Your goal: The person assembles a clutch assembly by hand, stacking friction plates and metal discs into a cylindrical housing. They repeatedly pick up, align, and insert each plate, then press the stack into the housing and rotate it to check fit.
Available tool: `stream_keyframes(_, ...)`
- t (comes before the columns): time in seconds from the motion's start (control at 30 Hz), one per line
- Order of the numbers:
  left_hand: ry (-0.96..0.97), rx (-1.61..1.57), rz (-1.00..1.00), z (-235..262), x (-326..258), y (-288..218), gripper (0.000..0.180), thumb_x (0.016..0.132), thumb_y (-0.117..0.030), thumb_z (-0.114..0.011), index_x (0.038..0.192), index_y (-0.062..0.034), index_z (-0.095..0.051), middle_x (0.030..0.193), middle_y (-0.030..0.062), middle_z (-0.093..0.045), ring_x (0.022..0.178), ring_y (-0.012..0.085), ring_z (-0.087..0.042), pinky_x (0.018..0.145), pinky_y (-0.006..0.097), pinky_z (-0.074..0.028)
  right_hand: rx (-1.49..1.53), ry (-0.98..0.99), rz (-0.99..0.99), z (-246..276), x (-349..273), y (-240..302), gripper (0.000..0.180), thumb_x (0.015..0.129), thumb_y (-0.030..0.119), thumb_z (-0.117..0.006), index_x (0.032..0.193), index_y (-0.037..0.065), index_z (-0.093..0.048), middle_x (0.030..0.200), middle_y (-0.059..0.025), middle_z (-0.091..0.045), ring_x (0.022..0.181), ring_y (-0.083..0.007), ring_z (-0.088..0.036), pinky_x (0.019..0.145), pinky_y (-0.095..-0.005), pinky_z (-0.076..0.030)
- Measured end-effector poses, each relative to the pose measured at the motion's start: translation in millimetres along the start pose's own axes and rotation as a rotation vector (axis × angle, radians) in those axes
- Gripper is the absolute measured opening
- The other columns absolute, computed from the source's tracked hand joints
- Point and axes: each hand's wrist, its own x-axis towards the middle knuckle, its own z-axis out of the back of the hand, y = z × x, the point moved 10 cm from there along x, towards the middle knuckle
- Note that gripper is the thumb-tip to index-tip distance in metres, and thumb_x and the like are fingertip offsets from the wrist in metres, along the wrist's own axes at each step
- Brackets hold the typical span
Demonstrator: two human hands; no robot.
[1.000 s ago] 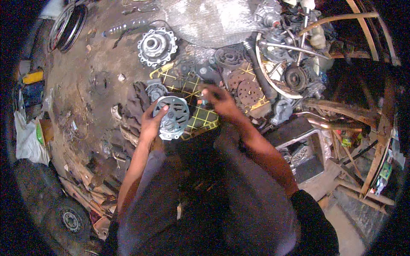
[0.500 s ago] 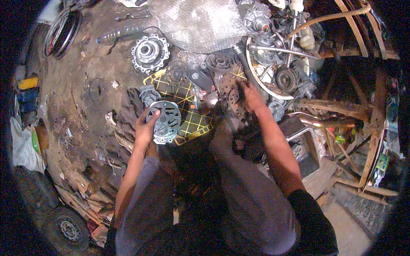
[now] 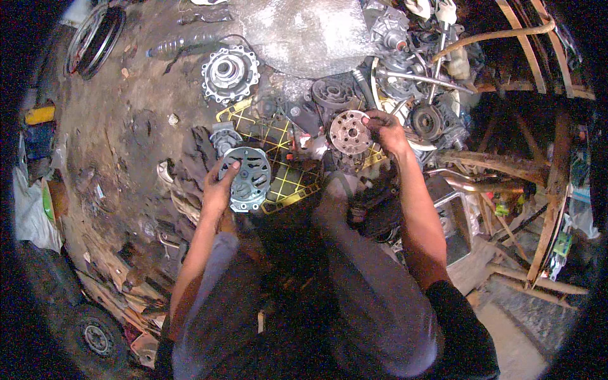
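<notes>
My left hand [image 3: 220, 185] is closed on the edge of a round grey metal plate with curved slots [image 3: 251, 178], its thumb lying on the face. My right hand [image 3: 387, 132] pinches the rim of a round metal disc with holes [image 3: 350, 132], brownish and dirty, tilted toward me. Beneath and between both parts lies a yellow plastic crate [image 3: 273, 140] with a grid. A small grey metal part [image 3: 224, 137] sits just beyond the slotted plate. Past the disc rests a dark spiral-shaped metal part [image 3: 334, 94].
A toothed-edge round metal housing [image 3: 229, 75] stands on the dirt floor, near a plastic bottle [image 3: 183, 44]. A silvery sheet [image 3: 304, 35] lies at the far middle. Metal parts crowd the far right, beside a wooden frame [image 3: 557, 145]. A wheel [image 3: 98, 339] is at lower left.
My right hand has lifted the disc with holes and turned its face up toward me, moving slightly right. My left hand keeps the slotted plate in nearly the same place.
</notes>
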Motion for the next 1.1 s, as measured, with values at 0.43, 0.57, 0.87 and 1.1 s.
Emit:
stream_keyframes(0.43, -0.013, -0.038, 0.015, -3.4, -17.4, -30.1, 0.05, 0.088, -0.033, -0.07, 0.125, -0.0013, -0.061, 0.111, 0.0095, -0.068, 0.101, 0.0173, -0.06, 0.093, 0.031, -0.044, 0.44, -0.08, -0.221, -15.5, -9.0, -37.7, 0.025, 0.085, 0.021, -0.073, 0.1, 0.003, -0.068, 0.091, -0.0056, -0.068, 0.078, -0.018, -0.06, 0.068, -0.0322, -0.049)
stream_keyframes(0.57, -0.001, -0.051, 0.041, -1.6, -14.2, -19.2, 0.052, 0.087, -0.034, -0.072, 0.126, -0.0012, -0.061, 0.112, 0.0108, -0.067, 0.102, 0.0181, -0.059, 0.093, 0.032, -0.044, 0.554, -0.045, -0.325, -41.3, -28.0, -11.2, 0.024, 0.091, 0.013, -0.065, 0.112, 0.003, -0.061, 0.099, -0.0055, -0.066, 0.085, -0.0165, -0.063, 0.072, -0.0292, -0.053)
stream_keyframes(0.87, -0.09, 0.111, 0.07, 7.4, -17.4, -17.2, 0.062, 0.085, -0.043, -0.071, 0.131, -0.005, -0.057, 0.12, 0.018, -0.064, 0.11, 0.0248, -0.06, 0.097, 0.033, -0.043, 0.462, 0.19, -0.181, -128.8, -62.0, 86.8, 0.038, 0.087, 0.002, -0.061, 0.125, 0.007, -0.056, 0.112, -0.0075, -0.065, 0.1, -0.0191, -0.062, 0.081, -0.0296, -0.054)
stream_keyframes(1.1, -0.087, 0.093, 0.062, 8.8, -32.0, -26.2, 0.043, 0.091, -0.025, -0.063, 0.13, -0.0071, -0.059, 0.125, 0.0166, -0.063, 0.118, 0.024, -0.058, 0.101, 0.035, -0.041, 0.446, 0.329, -0.116, -169.9, -68.7, 120.3, 0.04, 0.086, -0.002, -0.059, 0.124, 0.009, -0.059, 0.121, -0.0104, -0.063, 0.108, -0.0224, -0.059, 0.087, -0.0334, -0.052)
